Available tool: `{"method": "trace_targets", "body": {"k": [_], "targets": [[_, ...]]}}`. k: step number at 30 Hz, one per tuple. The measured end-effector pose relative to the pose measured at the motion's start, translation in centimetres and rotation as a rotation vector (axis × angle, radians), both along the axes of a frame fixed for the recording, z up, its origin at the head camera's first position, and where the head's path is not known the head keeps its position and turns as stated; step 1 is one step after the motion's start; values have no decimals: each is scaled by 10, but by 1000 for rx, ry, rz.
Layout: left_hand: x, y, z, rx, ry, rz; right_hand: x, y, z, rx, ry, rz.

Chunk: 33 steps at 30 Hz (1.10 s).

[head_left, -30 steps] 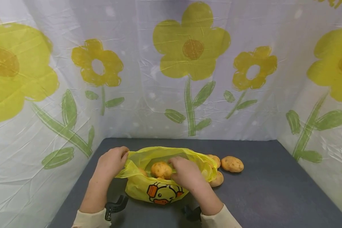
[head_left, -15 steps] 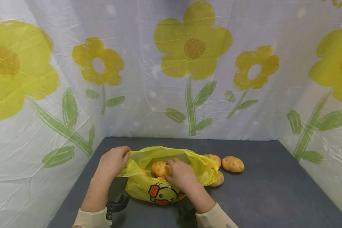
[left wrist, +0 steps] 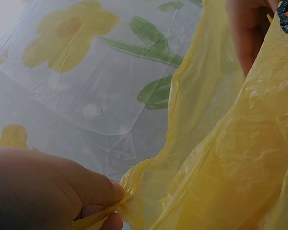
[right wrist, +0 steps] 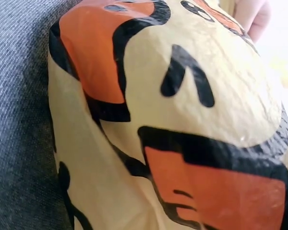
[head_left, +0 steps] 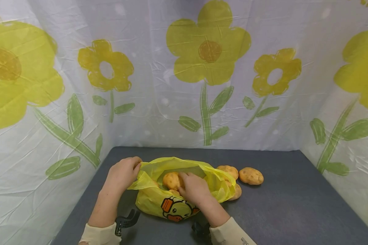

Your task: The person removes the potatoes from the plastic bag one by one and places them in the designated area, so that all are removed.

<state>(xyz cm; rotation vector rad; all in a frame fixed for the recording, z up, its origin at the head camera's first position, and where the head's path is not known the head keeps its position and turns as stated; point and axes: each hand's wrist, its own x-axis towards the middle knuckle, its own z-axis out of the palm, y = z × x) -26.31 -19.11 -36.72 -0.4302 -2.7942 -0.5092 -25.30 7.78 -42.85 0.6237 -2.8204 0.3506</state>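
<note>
A yellow plastic bag [head_left: 153, 200] with a cartoon duck print lies on the table, its mouth held wide. My left hand [head_left: 124, 175] pinches the left edge of that mouth; in the left wrist view, thumb and fingers squeeze a gathered fold of the thin plastic. Reaching inside from the front right, my right hand [head_left: 196, 190] has its fingers around the right end of a potato [head_left: 170, 181]. More potatoes partly show beneath it in the bag. The right wrist view is filled mostly by the bag's printed side [right wrist: 221, 96], which hides much of that hand.
Beyond the bag's right side a potato [head_left: 250, 176] lies on the dark grey table [head_left: 279, 211]. Two more potatoes, one farther back [head_left: 230, 170] and one nearer [head_left: 236, 192], sit against the bag, partly covered by it. Flower-printed cloth walls [head_left: 153, 129] enclose the table's back and sides.
My right hand has moved a little left inside the bag, and its fingers now overlap the potato's right end. The left hand keeps its hold on the bag's edge.
</note>
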Motion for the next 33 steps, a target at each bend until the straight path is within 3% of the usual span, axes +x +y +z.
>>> {"method": "trace_targets", "body": {"k": [9,17,27,33], "targets": [[1,1,-1,-6,-8,2,-3,1,-3,-66,-54,8],[3,2,1,-3,-19,2,-2,1,-1,-93,-35,7],[3,3,1,-12,-11,9,2,17,26,-245,-126,48],[2,2,0,-12,-9,8,8,25,42,-292,-132,44]]}}
